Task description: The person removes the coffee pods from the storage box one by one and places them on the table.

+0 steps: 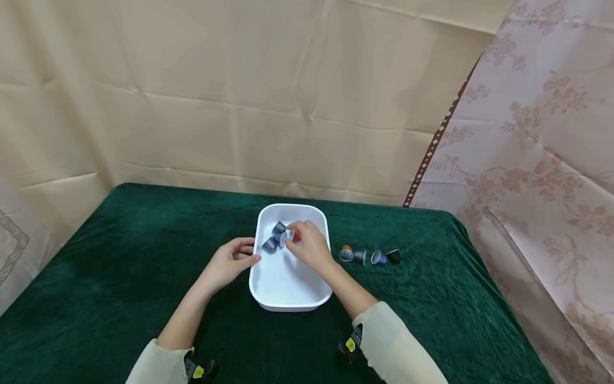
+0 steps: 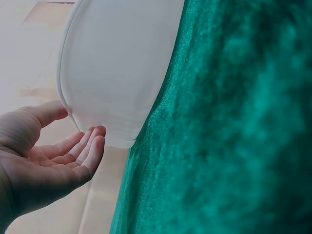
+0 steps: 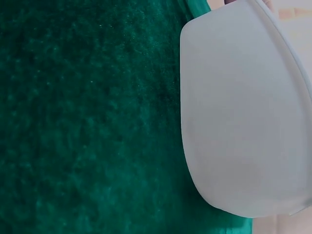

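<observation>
Red coffee capsule (image 1: 297, 235), its silvery rim turned toward the left, is pinched between the thumb and fingertips of the right hand (image 1: 310, 246). It is within the outline of the white plastic bin (image 1: 288, 282), toward the far half; whether it touches the bin floor cannot be told, since the hand partly covers it. Just left of it, on the bin floor, lie the grey-blue capsules (image 1: 270, 245) in a close cluster — at least three, some overlapping in view, tipped on their sides at different angles. The near half of the floor is bare white.

The left hand (image 1: 233, 258) is at the bin's left side, fingers loosely bent and thumb spread away from them. Its thumb tip meets the rim, and in the left wrist view the fingertips rest against the bin's edge and outer wall, with nothing in the palm.

To the right of the bin, four more capsules lie in a short row: an orange capsule (image 1: 346, 253) nearest the bin, a grey capsule (image 1: 360, 257) just beside it, then a blue capsule (image 1: 378, 257) and a black capsule (image 1: 394, 256), these two also close together.

Under everything is a dark green velvety cloth (image 1: 460, 298), with a creamy beige curtain (image 1: 230, 106) behind and a pale floral cloth (image 1: 542, 133) — edged in patterned brown — on the right. Both sleeves (image 1: 398, 346) are pale.
</observation>
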A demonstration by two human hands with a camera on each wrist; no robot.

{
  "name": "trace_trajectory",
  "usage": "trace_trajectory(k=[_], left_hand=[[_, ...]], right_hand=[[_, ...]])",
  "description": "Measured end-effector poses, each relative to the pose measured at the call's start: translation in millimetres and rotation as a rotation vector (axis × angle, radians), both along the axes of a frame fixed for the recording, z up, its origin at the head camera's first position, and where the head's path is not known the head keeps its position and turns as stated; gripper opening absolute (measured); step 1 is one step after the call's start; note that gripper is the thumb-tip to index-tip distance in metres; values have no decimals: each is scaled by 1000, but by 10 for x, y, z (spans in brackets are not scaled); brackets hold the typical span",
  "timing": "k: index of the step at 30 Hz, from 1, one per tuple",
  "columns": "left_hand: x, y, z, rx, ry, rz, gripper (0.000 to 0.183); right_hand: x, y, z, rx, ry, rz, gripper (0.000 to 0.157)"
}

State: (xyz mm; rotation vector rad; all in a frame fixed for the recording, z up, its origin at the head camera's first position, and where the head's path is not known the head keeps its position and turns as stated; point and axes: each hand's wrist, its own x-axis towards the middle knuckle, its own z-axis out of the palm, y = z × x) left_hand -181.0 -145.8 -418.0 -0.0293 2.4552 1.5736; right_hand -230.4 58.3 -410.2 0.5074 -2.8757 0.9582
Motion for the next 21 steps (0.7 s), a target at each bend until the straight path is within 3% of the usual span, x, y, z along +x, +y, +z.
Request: trace_trajectory(k=[21], left_hand=[[9,4,15,-5,-4,3,51]], right_hand=[[-124,-35,-62,29,-39,-45,33]])
